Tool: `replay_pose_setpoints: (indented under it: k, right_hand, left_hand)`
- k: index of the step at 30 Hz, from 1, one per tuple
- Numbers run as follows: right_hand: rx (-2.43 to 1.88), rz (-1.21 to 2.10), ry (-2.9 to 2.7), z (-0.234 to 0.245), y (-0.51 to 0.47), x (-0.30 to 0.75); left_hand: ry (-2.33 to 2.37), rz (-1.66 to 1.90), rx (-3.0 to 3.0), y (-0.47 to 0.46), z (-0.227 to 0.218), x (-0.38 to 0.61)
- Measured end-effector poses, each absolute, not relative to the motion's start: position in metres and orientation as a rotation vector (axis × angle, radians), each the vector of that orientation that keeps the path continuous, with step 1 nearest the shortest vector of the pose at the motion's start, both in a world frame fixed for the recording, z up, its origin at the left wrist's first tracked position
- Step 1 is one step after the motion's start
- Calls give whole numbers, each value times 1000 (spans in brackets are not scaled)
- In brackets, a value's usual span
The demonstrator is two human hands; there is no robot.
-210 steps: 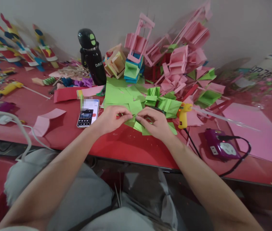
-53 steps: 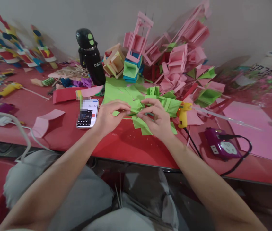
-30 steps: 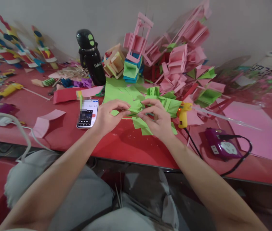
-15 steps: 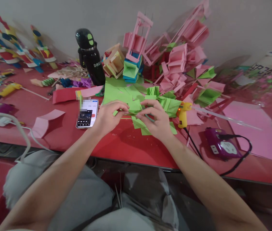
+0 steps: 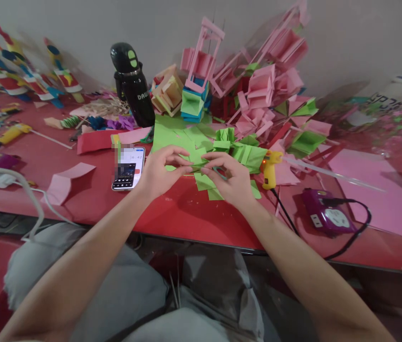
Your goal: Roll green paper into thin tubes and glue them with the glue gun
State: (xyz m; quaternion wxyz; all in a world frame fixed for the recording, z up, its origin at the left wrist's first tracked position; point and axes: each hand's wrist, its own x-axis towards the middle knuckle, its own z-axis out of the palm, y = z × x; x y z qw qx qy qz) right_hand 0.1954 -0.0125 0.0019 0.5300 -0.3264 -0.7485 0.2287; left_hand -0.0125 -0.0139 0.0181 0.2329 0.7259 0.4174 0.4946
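Observation:
Between my two hands is a small piece of green paper (image 5: 198,158), pinched at its near edge. My left hand (image 5: 163,170) grips its left end between thumb and fingers. At the right end, my right hand (image 5: 229,176) holds it the same way, thumb below and fingers above. Loose green paper squares (image 5: 215,194) lie under and beside my right hand. Folded green paper pieces (image 5: 247,156) stand just beyond it. Behind my hands a larger green sheet (image 5: 167,133) rests on the red table (image 5: 186,213).
A yellow glue gun (image 5: 270,170) stands right of my hands, its cord running to a purple power adapter (image 5: 329,213). A phone (image 5: 129,168) lies at left, with a black bottle (image 5: 135,85) behind it. Pink paper lanterns (image 5: 263,88) are heaped against the wall.
My left fingers have shifted along the green paper's edge, and my right fingers have curled down closer to it. The paper has lowered slightly and lies flatter.

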Motion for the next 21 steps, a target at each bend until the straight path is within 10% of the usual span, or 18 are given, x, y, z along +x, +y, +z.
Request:
replay_pose_setpoints:
  k: [21]
  right_hand:
    - [-812, 837, -1640, -3, -12, 192]
  left_hand:
    - [1236, 1161, 1819, -18, 18, -2]
